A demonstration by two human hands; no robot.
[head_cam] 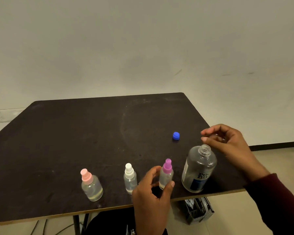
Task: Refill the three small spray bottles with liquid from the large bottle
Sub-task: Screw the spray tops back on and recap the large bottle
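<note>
The left hand [153,189] cups the purple-capped spray bottle [166,174] near the table's [75,133] front edge. Grip its body firmly before unscrewing the sprayer. The right hand [227,141], fingers curled, hovers over the open large bottle [198,172]; what it pinches I cannot tell.

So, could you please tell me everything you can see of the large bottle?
The large bottle is clear plastic with rounded shoulders and a threaded neck, uncapped and open. A label with a blue panel and dark lettering wraps its lower body. It stands upright on the dark table near the front right edge, right of the purple-capped spray bottle. The right hand hovers by the neck without clearly touching it. A blue cap lies apart behind it. Its liquid level cannot be judged.
</note>
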